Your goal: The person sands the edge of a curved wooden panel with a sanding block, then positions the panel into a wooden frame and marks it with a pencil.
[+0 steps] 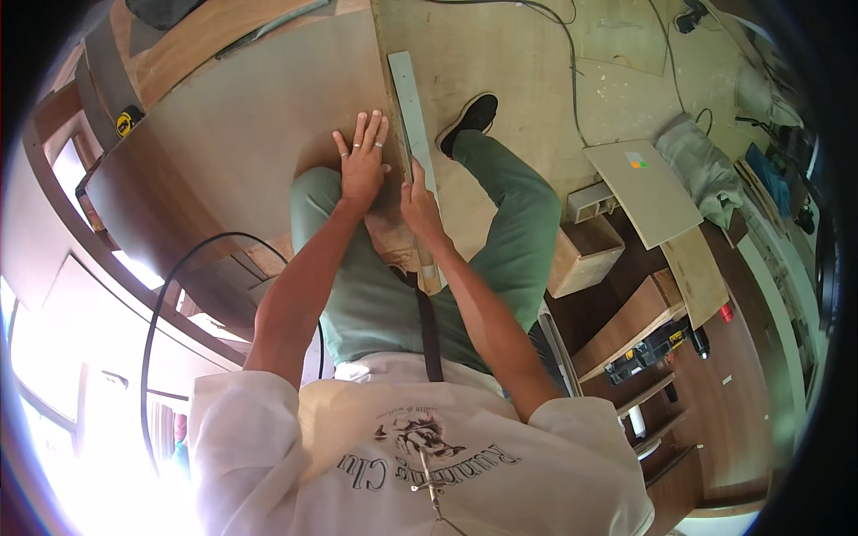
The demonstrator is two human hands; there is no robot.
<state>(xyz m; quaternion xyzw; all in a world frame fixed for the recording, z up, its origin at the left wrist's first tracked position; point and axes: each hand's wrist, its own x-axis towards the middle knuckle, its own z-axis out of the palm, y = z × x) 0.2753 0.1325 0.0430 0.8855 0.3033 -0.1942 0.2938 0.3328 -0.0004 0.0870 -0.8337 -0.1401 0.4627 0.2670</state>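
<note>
Brown wooden panel (250,116) under the left hand (362,170), fingers (359,132) spread wide, right hand (420,207) half-curled at a pale strip (411,107), grip unclear, both forearms (304,281) outstretched.

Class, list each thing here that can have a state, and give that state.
Left hand, spread, palm down on the brown panel
Right hand, at the pale strip, exact grip unclear
Brown panel, broad face up
Pale strip, lengthwise beside the panel's edge
Black cable at left, bent in a loose arch
Power tool, lying down, unheld
Tape measure, unheld, blade not discernible
</note>
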